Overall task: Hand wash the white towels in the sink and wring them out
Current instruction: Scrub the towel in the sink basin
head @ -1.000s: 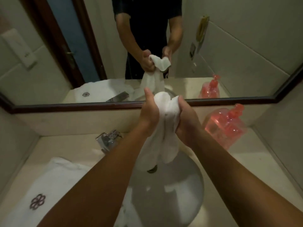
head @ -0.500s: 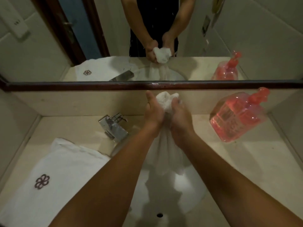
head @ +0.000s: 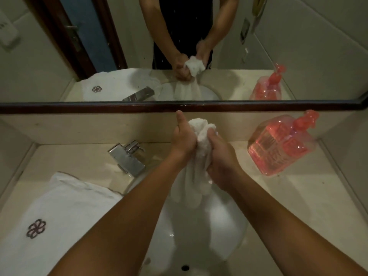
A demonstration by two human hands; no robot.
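Observation:
A wet white towel (head: 200, 154) is bunched between both hands above the white sink (head: 223, 232). My left hand (head: 182, 139) grips its upper part, thumb pointing up toward the mirror. My right hand (head: 221, 160) grips the towel a little lower on the right side. The towel's loose end hangs down from the hands toward the basin. A second white towel (head: 59, 212) with a dark flower emblem lies flat on the counter at the left, its near corner hidden by my left forearm.
A chrome faucet (head: 127, 158) stands at the sink's back left. A pink soap dispenser bottle (head: 278, 146) sits on the counter at the right. A mirror with a dark frame (head: 99, 106) runs across the back wall. Beige walls close in both sides.
The hands have come down from mirror height to over the basin and closed together. The towel is now squeezed into a tighter bunch, with less of it showing above the hands.

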